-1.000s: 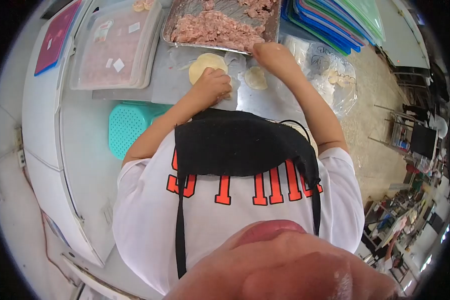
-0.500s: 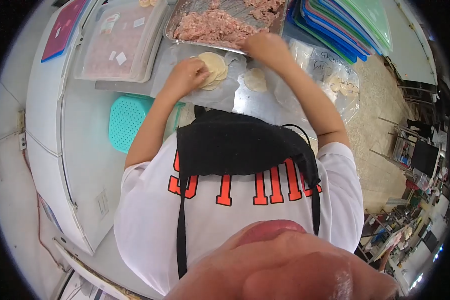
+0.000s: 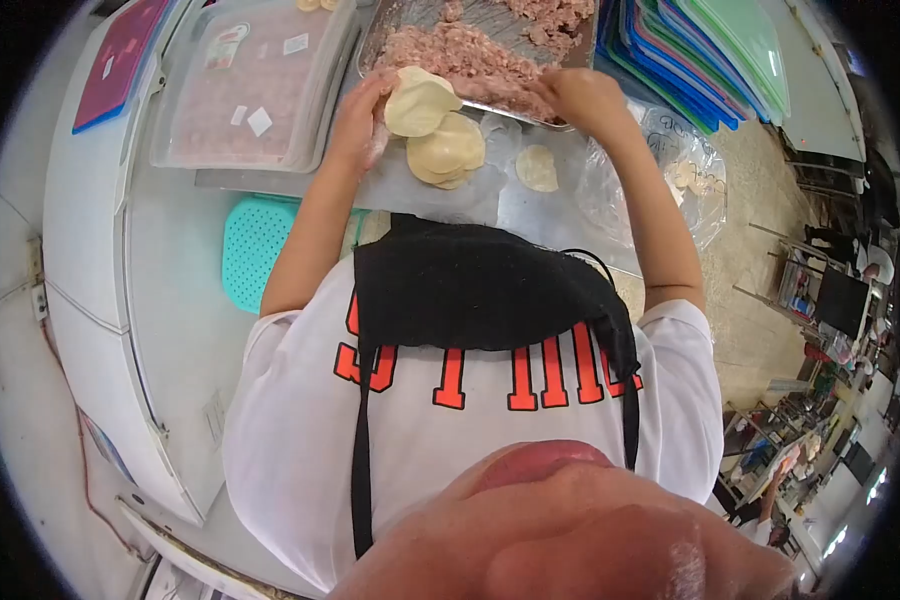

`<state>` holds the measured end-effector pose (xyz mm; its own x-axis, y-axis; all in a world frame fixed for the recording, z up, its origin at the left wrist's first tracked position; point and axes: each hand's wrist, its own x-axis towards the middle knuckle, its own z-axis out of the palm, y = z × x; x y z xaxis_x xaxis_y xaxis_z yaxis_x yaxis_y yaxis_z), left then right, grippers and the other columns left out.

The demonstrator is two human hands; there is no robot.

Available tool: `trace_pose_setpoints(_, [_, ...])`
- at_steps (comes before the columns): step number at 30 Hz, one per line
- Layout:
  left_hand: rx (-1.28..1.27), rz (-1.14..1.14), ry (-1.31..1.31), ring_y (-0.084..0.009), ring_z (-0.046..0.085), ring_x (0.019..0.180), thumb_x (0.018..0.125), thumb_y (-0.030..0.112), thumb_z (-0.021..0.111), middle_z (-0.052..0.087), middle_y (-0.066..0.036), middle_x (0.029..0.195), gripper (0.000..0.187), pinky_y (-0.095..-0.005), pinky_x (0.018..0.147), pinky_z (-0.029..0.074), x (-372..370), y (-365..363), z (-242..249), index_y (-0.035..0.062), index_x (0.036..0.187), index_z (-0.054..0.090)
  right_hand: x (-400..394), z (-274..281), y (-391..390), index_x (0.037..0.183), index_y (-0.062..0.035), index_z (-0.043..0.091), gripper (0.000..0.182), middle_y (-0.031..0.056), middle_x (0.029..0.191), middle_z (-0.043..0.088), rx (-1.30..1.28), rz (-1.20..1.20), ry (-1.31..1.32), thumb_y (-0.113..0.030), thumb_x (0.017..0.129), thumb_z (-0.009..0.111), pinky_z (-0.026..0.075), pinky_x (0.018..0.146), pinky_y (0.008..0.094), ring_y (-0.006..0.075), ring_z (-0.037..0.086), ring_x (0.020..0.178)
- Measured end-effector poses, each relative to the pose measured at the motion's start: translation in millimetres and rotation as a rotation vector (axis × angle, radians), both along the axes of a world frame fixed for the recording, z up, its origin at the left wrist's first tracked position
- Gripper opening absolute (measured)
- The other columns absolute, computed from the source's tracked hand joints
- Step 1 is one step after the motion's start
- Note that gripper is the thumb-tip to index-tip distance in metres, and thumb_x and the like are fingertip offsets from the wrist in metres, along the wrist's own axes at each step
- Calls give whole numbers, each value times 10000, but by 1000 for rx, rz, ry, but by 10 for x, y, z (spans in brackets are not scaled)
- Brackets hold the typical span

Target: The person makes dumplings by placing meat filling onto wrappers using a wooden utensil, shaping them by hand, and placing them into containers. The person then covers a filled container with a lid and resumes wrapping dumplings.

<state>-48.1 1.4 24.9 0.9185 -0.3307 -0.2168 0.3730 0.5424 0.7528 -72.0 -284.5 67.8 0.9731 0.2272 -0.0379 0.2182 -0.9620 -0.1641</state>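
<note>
My left hand [image 3: 358,122] pinches the edge of a round, pale dough wrapper [image 3: 420,103], raised above a stack of wrappers [image 3: 447,152]. The stack lies on the metal work surface. At the near right edge of a metal tray [image 3: 518,112], my right hand [image 3: 588,103] has its fingers closed at the minced meat [image 3: 460,62]; whether it grips any meat is hidden. A single wrapper [image 3: 537,168] rests on the surface, below and left of my right hand.
A lidded clear container [image 3: 245,100] stands at the left, with a turquoise perforated basket [image 3: 255,250] below it. Stacked coloured trays [image 3: 670,60] are at the upper right, and a clear plastic bag [image 3: 695,180] lies right of my right forearm.
My left hand has lifted a wrapper off the stack and moved up. My right hand remains at the meat tray's edge. The view has shifted slightly.
</note>
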Motion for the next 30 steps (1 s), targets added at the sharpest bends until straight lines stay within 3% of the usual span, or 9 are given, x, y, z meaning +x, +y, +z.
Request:
trace_pose_setpoints(3, [-68, -100, 45, -151, 590, 932, 917, 151, 570, 614, -55, 998, 197, -289, 832, 478, 32, 13, -67, 17, 1060, 556, 16, -70, 87, 841, -31, 684, 366, 195, 858, 672, -332, -66, 171, -324, 923, 481, 518, 729, 471, 356, 651, 842])
trace_pose_setpoints(7, [161, -125, -168, -155, 585, 951, 896, 119, 615, 610, -53, 1008, 210, -287, 849, 472, 43, -38, -133, 28, 1072, 545, -131, -330, 281, 814, -26, 680, 367, 211, 800, 663, -14, -46, 15, -320, 923, 490, 518, 714, 445, 381, 648, 821])
trace_pose_setpoints(10, [261, -3, -415, -131, 573, 986, 874, 74, 640, 619, -46, 1045, 265, -275, 864, 467, 3, -100, -58, 15, 1119, 558, -163, -465, 246, 872, -41, 673, 371, 129, 661, 609, 415, -113, 12, -366, 942, 508, 476, 621, 386, 290, 618, 656])
trace_pose_setpoints(12, [308, 36, -484, -105, 560, 1017, 889, 63, 613, 624, -44, 1100, 296, -259, 888, 453, -42, -174, 32, 7, 1177, 571, -162, -542, 330, 879, -48, 668, 382, -15, 574, 468, 881, -270, 110, -394, 947, 522, 349, 473, 280, 125, 448, 503])
trace_pose_setpoints(15, [335, -57, -545, -88, 547, 1046, 899, 73, 599, 621, -49, 1157, 322, -245, 904, 442, -128, -250, 29, 6, 1213, 576, -239, -164, 729, 881, -59, 660, 376, -87, 596, 359, 1209, -458, 419, -416, 933, 555, 206, 429, 218, 29, 281, 495])
trace_pose_setpoints(19, [253, -65, -409, -112, 569, 1031, 913, 88, 581, 633, -57, 1121, 249, -266, 903, 455, -209, -264, 60, 11, 1149, 608, -259, -225, 943, 878, -63, 658, 309, -89, 584, 383, 1384, -405, 380, -371, 883, 641, 177, 416, 217, 24, 275, 474])
trace_pose_setpoints(23, [-113, 200, -100, -159, 599, 991, 922, 99, 573, 631, -58, 1076, 214, -302, 871, 483, 36, -17, 34, 13, 1117, 590, -368, -380, 793, 888, -55, 660, 279, -50, 589, 435, 1289, -346, 395, -334, 866, 664, 248, 418, 248, 58, 337, 475])
trace_pose_setpoints(25, [-140, 310, -83, -173, 606, 975, 921, 100, 579, 628, -64, 1063, 210, -312, 861, 490, 150, 138, 109, 9, 1110, 580, -358, -456, 603, 898, -62, 660, 285, 50, 648, 572, 700, -162, -20, -345, 882, 625, 380, 463, 331, 176, 523, 508])
trace_pose_setpoints(30, [14, 427, -205, -188, 595, 1010, 909, 87, 598, 609, -109, 1093, 332, -317, 887, 484, 262, 339, 229, -53, 1195, 504, -40, 14, 373, 896, -95, 675, 341, 153, 794, 658, 114, -147, -78, -398, 917, 520, 494, 642, 428, 336, 645, 741])
